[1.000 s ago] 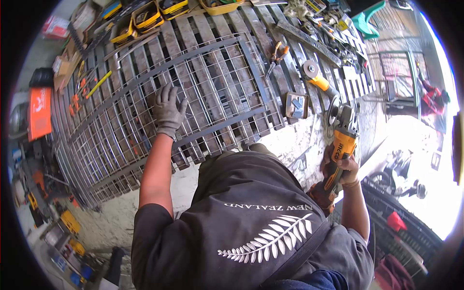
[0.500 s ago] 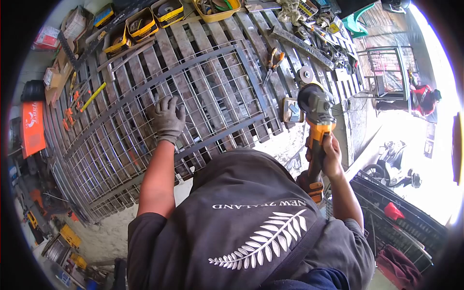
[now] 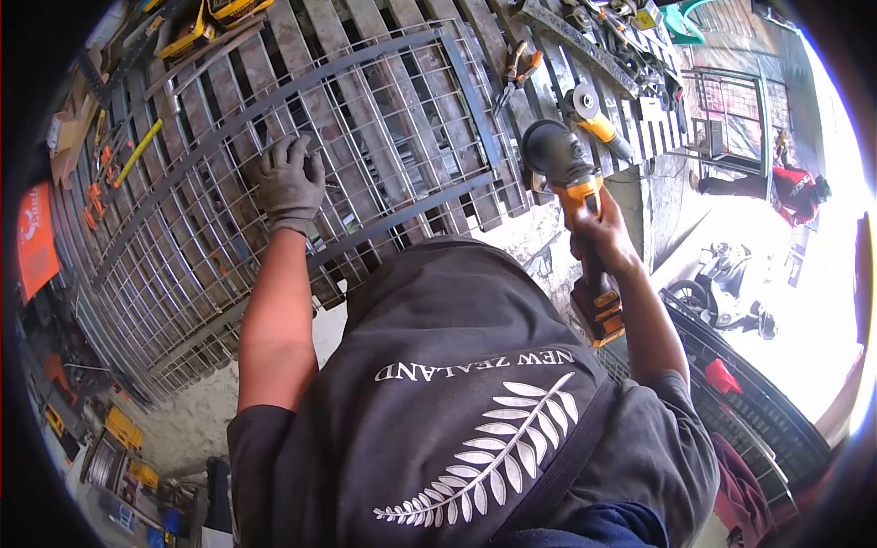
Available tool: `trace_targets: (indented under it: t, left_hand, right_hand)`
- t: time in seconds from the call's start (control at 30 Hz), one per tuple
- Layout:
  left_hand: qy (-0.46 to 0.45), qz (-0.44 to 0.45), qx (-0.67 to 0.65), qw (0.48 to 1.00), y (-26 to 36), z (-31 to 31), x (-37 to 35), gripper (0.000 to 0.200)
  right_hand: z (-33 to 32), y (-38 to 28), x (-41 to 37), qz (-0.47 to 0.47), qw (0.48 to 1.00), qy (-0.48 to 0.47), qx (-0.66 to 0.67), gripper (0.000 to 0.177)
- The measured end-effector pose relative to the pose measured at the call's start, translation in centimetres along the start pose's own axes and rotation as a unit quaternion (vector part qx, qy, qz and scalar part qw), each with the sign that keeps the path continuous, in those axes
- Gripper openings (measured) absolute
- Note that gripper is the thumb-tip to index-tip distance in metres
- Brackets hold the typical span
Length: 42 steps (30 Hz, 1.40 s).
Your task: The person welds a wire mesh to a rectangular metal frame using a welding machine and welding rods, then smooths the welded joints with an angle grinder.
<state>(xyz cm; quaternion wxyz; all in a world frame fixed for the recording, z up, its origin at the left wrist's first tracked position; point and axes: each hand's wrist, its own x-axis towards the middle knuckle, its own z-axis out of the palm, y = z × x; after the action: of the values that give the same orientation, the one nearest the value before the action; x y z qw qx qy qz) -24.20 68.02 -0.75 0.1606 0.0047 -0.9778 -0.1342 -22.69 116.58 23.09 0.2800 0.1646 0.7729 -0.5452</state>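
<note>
My left hand [image 3: 290, 187], in a grey glove, rests on a wire mesh panel [image 3: 402, 216] framed with flat dark metal bar, its fingers apart. The panel lies on a slatted metal bench [image 3: 365, 20]. Bare, my right hand [image 3: 607, 239] is wrapped round the handle of a yellow-and-black angle grinder [image 3: 577, 192]. The grinder's round head points away from me, just past the panel's right end and apart from it. Its disc looks blurred. A second angle grinder [image 3: 598, 126] lies on the bench close behind the held one.
Orange-handled pliers [image 3: 521, 66] lie beyond the panel's right corner. A long metal bar [image 3: 580, 44] and assorted tools are behind. Left are a yellow strip [image 3: 139, 152] and orange clamps [image 3: 95, 201]. At right, a person in red [image 3: 800, 194] bends near a motorcycle [image 3: 717, 288].
My right hand has brought the angle grinder leftward, nearer the panel's end, uncovering the second grinder's body. The view has shifted; my left hand stays on the mesh.
</note>
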Motion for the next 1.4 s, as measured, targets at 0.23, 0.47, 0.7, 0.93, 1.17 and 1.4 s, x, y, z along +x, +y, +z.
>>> trace_targets:
  t: [0.23,0.47,0.7,0.93,1.17,1.4]
  left_hand:
    - [-0.005,0.004,-0.005,1.000,0.1,-0.1,0.0,0.035]
    - [-0.016,0.005,-0.001,1.000,-0.1,0.2,0.1,0.036]
    - [-0.016,-0.010,-0.011,1.000,-0.2,0.3,0.0,0.039]
    - [-0.025,-0.029,-0.016,0.999,-0.3,-0.2,0.3,0.038]
    - [-0.034,-0.039,-0.024,0.998,-0.5,-0.6,0.7,0.037]
    - [-0.029,-0.043,-0.041,0.998,-0.6,-0.6,0.6,0.038]
  right_hand:
    - [3.2,5.1,0.9,-0.056,0.925,0.075,-0.369,0.055]
    - [2.6,7.0,1.4,0.101,0.931,0.025,-0.351,0.071]
    - [2.6,6.7,6.7,-0.005,0.915,0.032,-0.403,0.066]
    - [4.8,-1.2,15.0,-0.010,0.920,0.003,-0.391,0.073]
    - [6.0,-7.7,23.9,-0.005,0.926,-0.003,-0.378,0.072]
    - [7.0,-12.3,26.8,0.013,0.928,0.011,-0.372,0.069]
